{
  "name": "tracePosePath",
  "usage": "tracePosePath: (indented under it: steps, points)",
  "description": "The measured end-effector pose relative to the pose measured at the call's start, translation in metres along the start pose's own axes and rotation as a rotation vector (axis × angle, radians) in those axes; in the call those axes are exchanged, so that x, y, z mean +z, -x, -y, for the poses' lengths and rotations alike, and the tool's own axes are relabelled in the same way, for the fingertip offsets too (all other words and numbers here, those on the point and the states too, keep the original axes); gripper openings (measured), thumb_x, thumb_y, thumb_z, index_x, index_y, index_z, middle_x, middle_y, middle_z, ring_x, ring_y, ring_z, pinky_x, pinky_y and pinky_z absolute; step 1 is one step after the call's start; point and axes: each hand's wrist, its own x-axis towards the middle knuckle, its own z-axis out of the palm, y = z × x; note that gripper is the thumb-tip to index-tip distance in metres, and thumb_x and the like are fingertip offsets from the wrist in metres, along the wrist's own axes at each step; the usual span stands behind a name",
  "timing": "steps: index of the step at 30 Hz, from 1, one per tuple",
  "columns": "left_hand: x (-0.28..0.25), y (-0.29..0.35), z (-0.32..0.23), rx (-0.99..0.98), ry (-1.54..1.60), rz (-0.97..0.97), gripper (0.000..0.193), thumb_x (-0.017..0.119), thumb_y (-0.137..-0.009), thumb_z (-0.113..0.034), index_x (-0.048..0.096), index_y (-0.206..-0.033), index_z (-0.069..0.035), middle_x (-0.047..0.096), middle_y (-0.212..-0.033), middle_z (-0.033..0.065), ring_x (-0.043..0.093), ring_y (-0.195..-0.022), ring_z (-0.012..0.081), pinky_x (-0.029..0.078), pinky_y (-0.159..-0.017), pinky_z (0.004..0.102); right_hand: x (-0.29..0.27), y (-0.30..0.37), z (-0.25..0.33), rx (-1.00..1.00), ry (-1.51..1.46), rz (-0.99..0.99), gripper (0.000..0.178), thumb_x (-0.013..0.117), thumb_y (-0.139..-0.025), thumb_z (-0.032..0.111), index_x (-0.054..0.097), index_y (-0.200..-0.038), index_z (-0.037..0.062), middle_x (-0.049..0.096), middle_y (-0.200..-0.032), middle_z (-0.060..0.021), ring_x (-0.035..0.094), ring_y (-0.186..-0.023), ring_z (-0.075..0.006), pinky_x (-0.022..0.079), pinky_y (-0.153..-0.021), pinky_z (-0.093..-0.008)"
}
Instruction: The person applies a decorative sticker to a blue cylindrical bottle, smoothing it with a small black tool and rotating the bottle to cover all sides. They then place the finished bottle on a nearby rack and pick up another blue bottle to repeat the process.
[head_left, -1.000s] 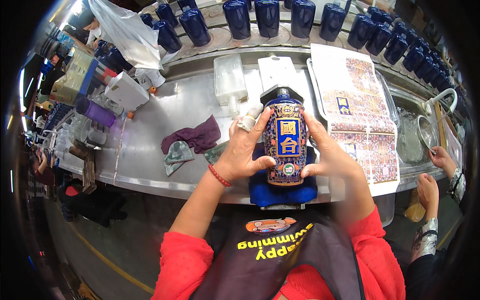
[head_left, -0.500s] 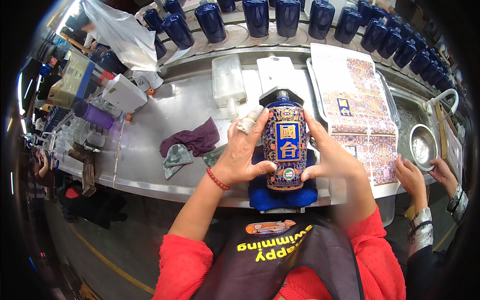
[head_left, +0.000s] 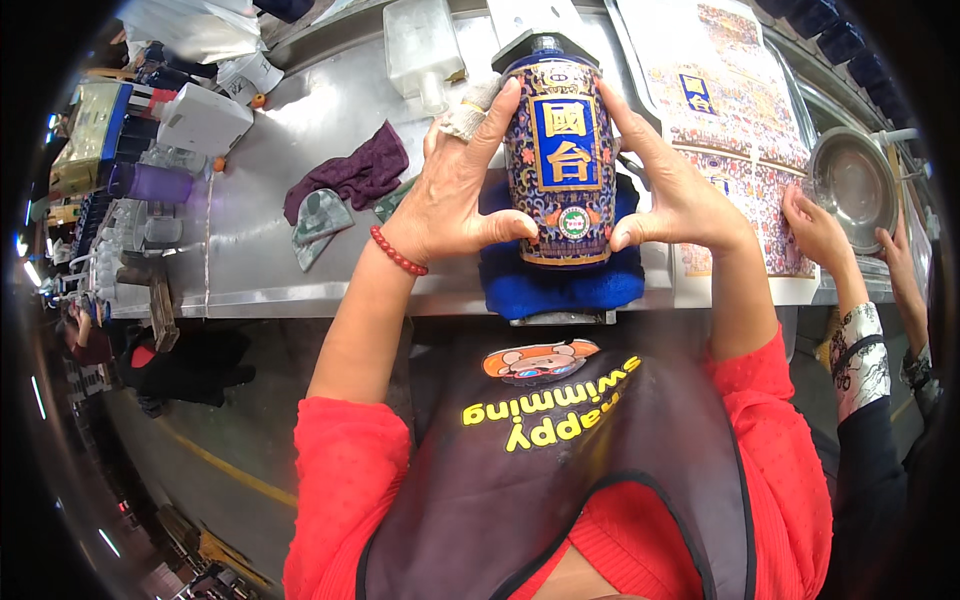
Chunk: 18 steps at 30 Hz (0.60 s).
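A dark blue bottle [head_left: 557, 215] with an ornate floral wrap and gold-framed blue panel lies face up, its neck pointing away from me. My left hand [head_left: 450, 195] is closed along its left side, thumb pressed near the lower front. Pale wrapping [head_left: 470, 110] covers part of a finger on that hand, and red beads [head_left: 395, 252] circle the wrist. From the other side my right hand [head_left: 685, 200] grips the bottle, its thumb by the lower right edge. Under the bottle is a blue cloth pad [head_left: 565, 292]; a dark angular holder [head_left: 515, 50] shows around its neck end.
Purple cloth [head_left: 355, 172] and a camouflage-patterned cloth [head_left: 322, 225] lie left of my hands. A clear bottle [head_left: 420, 45] rests farther back. Printed pattern sheets [head_left: 745, 150] cover the right side. Beyond them, a co-worker's hands [head_left: 820, 230] hold a metal bowl [head_left: 870, 165].
The view has shifted, so the bench sits higher in the picture. Both my hands stay around the bottle. The co-worker's metal bowl has been raised and tilted.
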Motion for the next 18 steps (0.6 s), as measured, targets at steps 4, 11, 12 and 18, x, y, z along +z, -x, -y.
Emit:
tracePosePath:
  steps: [4,11,12,18]
  points:
    - [-0.0015,-0.0005,0.0001,0.008,0.002,0.029,0.125,0.063,-0.072,-0.086,0.019,-0.164,-0.012,0.034,-0.159,0.0242,0.031,-0.146,0.0443,0.019,-0.119,0.0568,0.0011,0.0002,-0.0024,0.029,-0.039,0.016,0.144,0.093,-0.057,0.058,0.011,-0.164,0.0072,0.024,-0.167,-0.0183,0.035,-0.148,-0.0293,0.031,-0.120,-0.0430]
    - [-0.0069,-0.0048,0.0032,0.027,-0.016,0.061,0.132,0.070,-0.067,-0.083,0.017,-0.164,-0.013,0.035,-0.160,0.0231,0.034,-0.145,0.0436,0.017,-0.119,0.0562,0.0025,0.0010,-0.0052,0.023,-0.009,0.026,0.145,0.093,-0.057,0.056,0.009,-0.165,0.0077,0.023,-0.167,-0.0183,0.040,-0.145,-0.0298,0.030,-0.121,-0.0437]
    - [-0.0074,-0.0046,0.0030,0.027,-0.029,0.064,0.132,0.071,-0.066,-0.083,0.017,-0.164,-0.013,0.035,-0.160,0.0231,0.033,-0.146,0.0435,0.017,-0.119,0.0562,0.0026,0.0013,-0.0054,0.012,-0.004,0.025,0.145,0.094,-0.057,0.056,0.009,-0.165,0.0077,0.023,-0.167,-0.0183,0.041,-0.145,-0.0299,0.029,-0.121,-0.0437]
    - [-0.0080,-0.0019,0.0011,0.012,0.006,0.089,0.133,0.072,-0.066,-0.082,0.015,-0.165,-0.014,0.033,-0.161,0.0236,0.029,-0.149,0.0434,0.015,-0.120,0.0565,0.0024,0.0023,-0.0051,0.020,0.006,0.024,0.147,0.094,-0.056,0.057,0.008,-0.164,0.0070,0.021,-0.168,-0.0187,0.038,-0.147,-0.0308,0.027,-0.122,-0.0446]
